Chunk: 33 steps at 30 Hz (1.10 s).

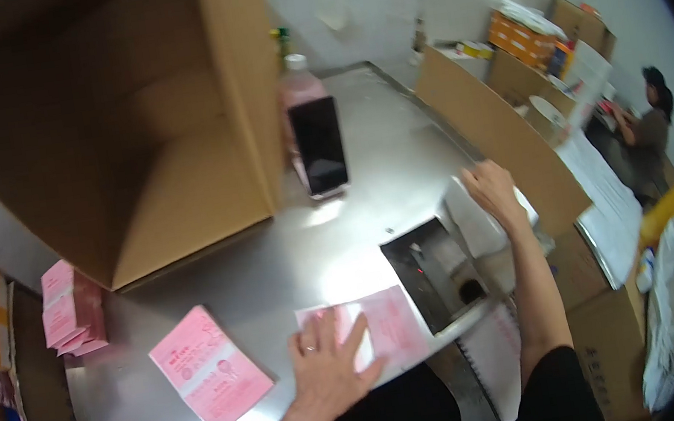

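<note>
My left hand (330, 366) lies with its fingers spread on a pink-printed flat packet (394, 323) at the table's front edge. A small white piece (361, 347) shows beside its fingers. To the right, my right hand (491, 189) is closed over a white, blurred object (476, 221); what its fingers grip is hidden. Between the hands is a dark rectangular recess (433, 270) in the metal table, with a small red light inside. Left of my left hand lies a stack of pink packets (210, 369).
A large open cardboard box (192, 222) stands on the metal table (292, 256). Further pink packets (72, 308) are piled at the left edge. A phone (319, 146) leans against a pink bottle (302, 86). Cartons (524, 38) fill the right side, where another person (645, 133) sits.
</note>
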### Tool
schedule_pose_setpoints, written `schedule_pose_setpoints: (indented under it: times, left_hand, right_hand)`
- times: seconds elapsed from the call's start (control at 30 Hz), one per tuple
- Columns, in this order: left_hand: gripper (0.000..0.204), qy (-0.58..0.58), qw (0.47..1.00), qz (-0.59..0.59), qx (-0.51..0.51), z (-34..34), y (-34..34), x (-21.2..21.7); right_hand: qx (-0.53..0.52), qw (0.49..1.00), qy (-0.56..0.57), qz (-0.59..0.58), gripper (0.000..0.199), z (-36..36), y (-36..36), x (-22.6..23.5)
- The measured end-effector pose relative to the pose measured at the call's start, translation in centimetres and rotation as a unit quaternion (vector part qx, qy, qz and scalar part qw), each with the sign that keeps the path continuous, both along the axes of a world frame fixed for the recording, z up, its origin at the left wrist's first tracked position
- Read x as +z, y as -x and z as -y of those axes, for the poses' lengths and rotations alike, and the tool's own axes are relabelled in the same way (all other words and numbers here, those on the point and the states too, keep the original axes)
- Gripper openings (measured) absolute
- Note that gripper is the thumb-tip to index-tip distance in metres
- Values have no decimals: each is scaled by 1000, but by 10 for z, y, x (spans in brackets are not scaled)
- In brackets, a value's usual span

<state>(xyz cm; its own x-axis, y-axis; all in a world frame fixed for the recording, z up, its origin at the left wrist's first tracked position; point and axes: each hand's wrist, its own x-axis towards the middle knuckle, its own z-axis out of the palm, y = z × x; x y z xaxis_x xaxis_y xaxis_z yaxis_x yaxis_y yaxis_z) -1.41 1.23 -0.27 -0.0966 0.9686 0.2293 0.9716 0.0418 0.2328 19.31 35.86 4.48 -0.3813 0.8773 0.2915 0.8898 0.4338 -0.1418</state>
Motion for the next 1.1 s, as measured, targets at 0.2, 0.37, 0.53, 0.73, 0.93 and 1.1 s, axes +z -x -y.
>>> schedule_pose_setpoints:
  times: [0.2, 0.37, 0.53, 0.73, 0.93, 1.1]
  left_hand:
    - [53, -80, 995, -41, 32, 3, 5, 1]
    - [61, -100, 994, -42, 32, 7, 2, 2]
    - [66, -77, 996, -42, 18, 15, 0, 15]
    - [52, -114, 993, -25, 15, 10, -1, 2]
    - [35, -117, 992, 16, -42, 6, -10, -4]
    - [60, -68, 993, 88, -31, 16, 2, 14]
  right_hand:
    - [165, 943, -244, -152, 25, 69, -17, 32]
    - [-14, 989, -147, 4, 28, 126, -33, 8]
    - [4, 983, -178, -43, 26, 117, -32, -1]
    - [0, 981, -182, -65, 22, 114, -35, -8]
    - [87, 952, -256, -143, 28, 127, -31, -11]
    - [447, 888, -107, -22, 45, 268, 26, -35]
